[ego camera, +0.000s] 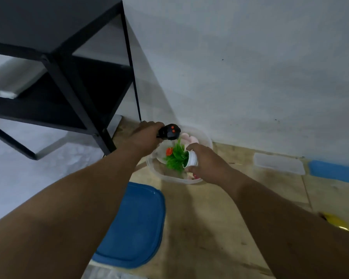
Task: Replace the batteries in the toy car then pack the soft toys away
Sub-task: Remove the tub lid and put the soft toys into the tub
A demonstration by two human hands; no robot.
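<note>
wall: white wall (250,67) fills the upper right and meets the floor just behind the tub.
shelf: black metal shelf unit (54,63) at upper left, its legs standing just left of the tub.
floor: worn tan floor sheet (199,218) carries everything else.
blue lid: blue container lid (133,228) lies flat near the person, below the tub and partly under the left forearm.
tub: clear plastic tub (207,140) sits against the wall, open-topped, with both hands over it.
clear lid: a clear lid (279,164) lies flat to the right of the tub, well apart; a blue piece (334,171) lies beyond it, cut off at the frame edge.
left hand: left hand (143,137) is wrapped round a black remote-style controller (170,131) with two orange buttons, held above the tub's far-left rim.
right hand: right hand (208,164) grips a small white pot of artificial plant (177,157), fingers curled round the pot; the pot is tipped with its foliage pointing left, toward the left hand.
soft toys: pale pink soft toys (189,137) lie inside the tub, behind the plant.
key relation: the toys lie below and between both hands, and the right hand looks nearer, but both hands are full.
hidden: no toy car can be seen; a yellow object (334,220) by the right forearm is too blurred to name; the tub's contents are mostly covered by plant and hands.
</note>
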